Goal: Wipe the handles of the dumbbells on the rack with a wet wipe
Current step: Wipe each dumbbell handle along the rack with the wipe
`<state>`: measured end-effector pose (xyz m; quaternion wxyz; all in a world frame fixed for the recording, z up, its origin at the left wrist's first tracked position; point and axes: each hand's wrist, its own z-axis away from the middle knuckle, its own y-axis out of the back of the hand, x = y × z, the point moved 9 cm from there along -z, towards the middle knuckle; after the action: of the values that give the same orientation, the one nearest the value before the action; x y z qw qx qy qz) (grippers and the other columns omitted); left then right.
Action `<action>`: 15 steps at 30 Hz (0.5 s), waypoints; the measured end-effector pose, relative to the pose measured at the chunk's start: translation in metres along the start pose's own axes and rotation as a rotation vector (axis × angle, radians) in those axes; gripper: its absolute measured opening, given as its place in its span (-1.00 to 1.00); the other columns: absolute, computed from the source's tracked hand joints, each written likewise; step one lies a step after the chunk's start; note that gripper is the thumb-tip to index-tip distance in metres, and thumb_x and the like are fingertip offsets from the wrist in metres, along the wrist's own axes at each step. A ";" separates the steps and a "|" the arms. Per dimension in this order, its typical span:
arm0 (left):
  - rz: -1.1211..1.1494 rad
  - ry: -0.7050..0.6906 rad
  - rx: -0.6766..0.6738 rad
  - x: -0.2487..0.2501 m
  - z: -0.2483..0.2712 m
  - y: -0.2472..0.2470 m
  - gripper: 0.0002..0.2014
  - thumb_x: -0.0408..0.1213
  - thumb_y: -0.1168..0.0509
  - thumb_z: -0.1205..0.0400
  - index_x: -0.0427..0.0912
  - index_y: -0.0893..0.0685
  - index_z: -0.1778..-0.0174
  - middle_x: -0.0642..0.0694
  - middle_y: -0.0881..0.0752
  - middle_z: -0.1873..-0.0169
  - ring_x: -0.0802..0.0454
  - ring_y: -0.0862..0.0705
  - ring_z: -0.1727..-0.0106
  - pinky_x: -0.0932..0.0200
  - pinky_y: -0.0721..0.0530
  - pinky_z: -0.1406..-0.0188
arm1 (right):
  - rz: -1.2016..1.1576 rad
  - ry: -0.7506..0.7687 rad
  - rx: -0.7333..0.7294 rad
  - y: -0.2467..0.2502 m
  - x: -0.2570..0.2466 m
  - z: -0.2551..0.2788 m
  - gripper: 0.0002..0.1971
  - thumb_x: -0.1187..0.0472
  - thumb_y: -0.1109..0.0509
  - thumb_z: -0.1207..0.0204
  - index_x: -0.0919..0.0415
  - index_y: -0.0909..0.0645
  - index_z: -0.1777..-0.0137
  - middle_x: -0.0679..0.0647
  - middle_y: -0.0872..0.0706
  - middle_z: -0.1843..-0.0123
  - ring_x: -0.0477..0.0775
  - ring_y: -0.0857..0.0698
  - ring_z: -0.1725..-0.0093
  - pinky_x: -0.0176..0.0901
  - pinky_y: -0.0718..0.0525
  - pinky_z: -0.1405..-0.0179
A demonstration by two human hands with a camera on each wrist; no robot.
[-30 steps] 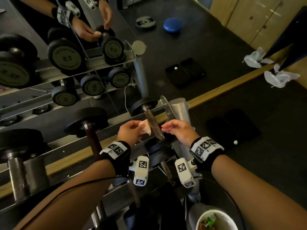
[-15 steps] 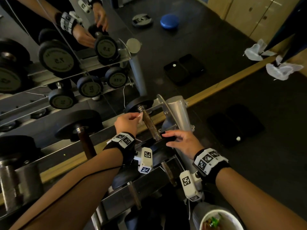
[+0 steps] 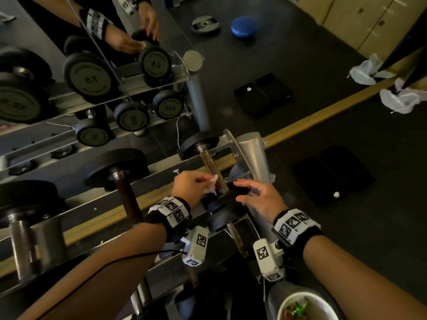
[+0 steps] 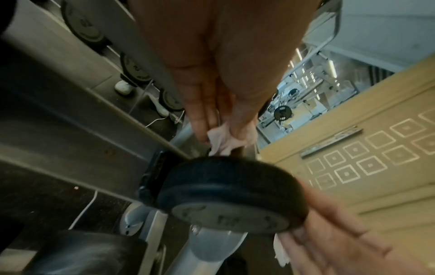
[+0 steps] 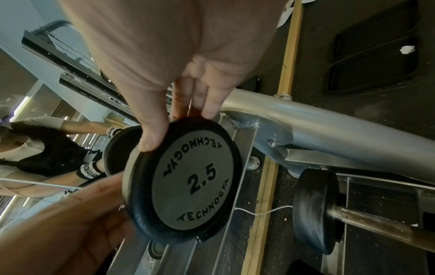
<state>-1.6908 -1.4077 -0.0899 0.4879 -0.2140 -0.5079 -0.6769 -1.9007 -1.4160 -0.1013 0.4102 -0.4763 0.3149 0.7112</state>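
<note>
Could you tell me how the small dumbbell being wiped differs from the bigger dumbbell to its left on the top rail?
The small black rubber-ended dumbbell, marked 2.5, has slimmer ends than the larger black dumbbell to its left. The small one's handle looks pale and knurled; the larger one's is dark brown. The left hand holds a white wet wipe against the small one's handle while the right hand touches its near end; the larger dumbbell lies untouched. Both rest across the same silver metal rack.

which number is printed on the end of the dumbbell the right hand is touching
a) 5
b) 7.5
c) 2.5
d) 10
c: in the right wrist view the right hand rests its fingers on the rim of the dumbbell head, whose grey face reads 2.5.
</note>
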 end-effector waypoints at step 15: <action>-0.173 -0.159 -0.092 0.013 0.002 -0.023 -0.85 -0.44 -0.43 -0.61 -0.19 -0.85 -0.03 0.16 -0.73 0.26 0.23 -0.68 0.10 0.55 -0.57 0.11 | -0.048 -0.101 0.108 0.009 0.022 0.000 -0.55 0.18 -0.68 -0.31 -0.18 -0.67 -0.16 -0.03 -0.67 -0.37 0.03 -0.58 -0.43 0.04 -0.52 -0.48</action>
<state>-1.7170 -1.4114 -0.0902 0.3757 -0.2446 -0.5298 -0.7200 -1.9133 -1.4142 -0.1215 0.4673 -0.4244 0.3201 0.7064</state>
